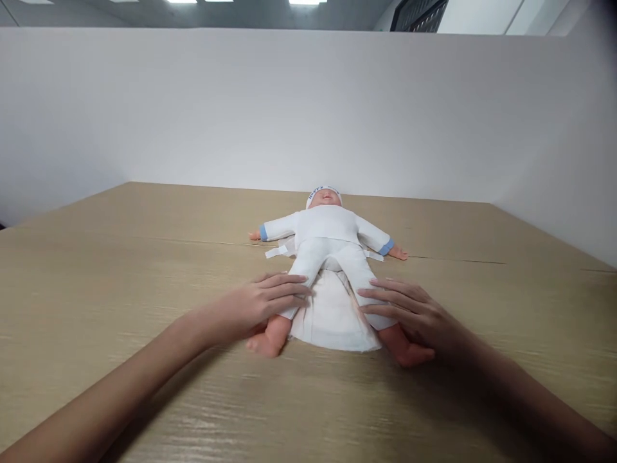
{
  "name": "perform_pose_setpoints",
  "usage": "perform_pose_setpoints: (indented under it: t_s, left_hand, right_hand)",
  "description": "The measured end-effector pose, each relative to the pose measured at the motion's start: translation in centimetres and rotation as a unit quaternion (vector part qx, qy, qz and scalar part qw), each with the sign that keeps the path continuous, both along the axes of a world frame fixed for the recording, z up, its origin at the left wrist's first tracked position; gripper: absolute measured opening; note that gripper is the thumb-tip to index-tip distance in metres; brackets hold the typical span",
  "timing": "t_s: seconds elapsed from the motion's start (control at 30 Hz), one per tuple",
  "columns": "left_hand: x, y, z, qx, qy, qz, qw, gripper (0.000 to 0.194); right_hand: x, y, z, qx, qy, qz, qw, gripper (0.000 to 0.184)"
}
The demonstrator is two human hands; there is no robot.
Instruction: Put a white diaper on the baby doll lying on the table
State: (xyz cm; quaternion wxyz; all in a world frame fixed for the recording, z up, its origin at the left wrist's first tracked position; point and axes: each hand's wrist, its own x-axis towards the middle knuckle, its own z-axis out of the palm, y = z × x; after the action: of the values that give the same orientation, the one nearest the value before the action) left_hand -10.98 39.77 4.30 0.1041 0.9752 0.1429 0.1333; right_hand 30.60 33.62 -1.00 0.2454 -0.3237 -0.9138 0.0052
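Observation:
A baby doll [328, 225] in a white suit with blue cuffs and a white cap lies on its back, arms and legs spread. Beneath its hips and between its legs is a white diaper [332, 321], unfolded, its tabs sticking out on both sides of the waist. My left hand [270, 299] rests with outstretched fingers on the doll's leg at the left. On the other leg lie the extended fingers of my right hand [409, 312]. The thumbs of both hands are hidden. The doll's bare feet point outward below my hands.
The wooden table [144, 270] has thin seams running across it near the doll's arms. A white partition [289, 109] stands behind the table and continues along the right side. Ceiling lights show above it.

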Motion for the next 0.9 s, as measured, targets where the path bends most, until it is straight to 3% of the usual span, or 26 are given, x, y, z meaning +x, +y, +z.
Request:
perform_pose_setpoints:
  t_s: [0.13, 0.23, 0.33, 0.43, 0.53, 0.63, 0.73, 0.83, 0.9]
  left_hand:
    - [0.0, -0.7, 1.4, -0.061, 0.024, 0.005, 0.998, 0.065]
    - [0.5, -1.6, 2.3, -0.096, 0.026, 0.047, 0.994, 0.055]
    - [2.2, -3.0, 1.9, -0.077, 0.022, 0.120, 0.990, 0.052]
    - [4.4, -4.2, 0.5, -0.011, 0.037, 0.190, 0.981, 0.056]
    - [5.9, -5.0, -0.4, 0.038, 0.053, 0.234, 0.970, 0.042]
    - [6.2, -5.4, -0.2, 0.033, 0.062, 0.231, 0.970, 0.049]
    - [5.9, -5.4, 0.0, 0.021, 0.055, 0.227, 0.972, 0.053]
    - [5.7, -4.8, -0.3, 0.021, 0.024, 0.233, 0.972, 0.026]
    - [5.7, -4.0, -0.2, -0.002, -0.017, 0.242, 0.970, 0.020]
  right_hand:
    - [0.1, -0.3, 1.6, -0.082, 0.016, -0.033, 0.996, 0.048]
    - [-0.9, -1.4, 2.9, -0.125, 0.033, -0.084, 0.988, 0.048]
    - [-2.9, -2.9, 2.9, -0.094, 0.005, -0.101, 0.990, 0.061]
    - [-4.9, -3.7, 1.5, -0.004, -0.032, -0.110, 0.993, 0.081]
    - [-6.2, -3.6, 0.3, 0.071, -0.051, -0.143, 0.986, 0.058]
    - [-6.7, -2.9, 0.5, 0.094, -0.055, -0.156, 0.982, 0.038]
    - [-6.7, -2.3, 1.3, 0.062, -0.031, -0.163, 0.984, 0.029]
    - [-6.6, -1.7, 1.8, 0.017, 0.011, -0.163, 0.986, 0.024]
    - [-6.5, -1.3, 1.9, -0.004, 0.050, -0.152, 0.987, 0.023]
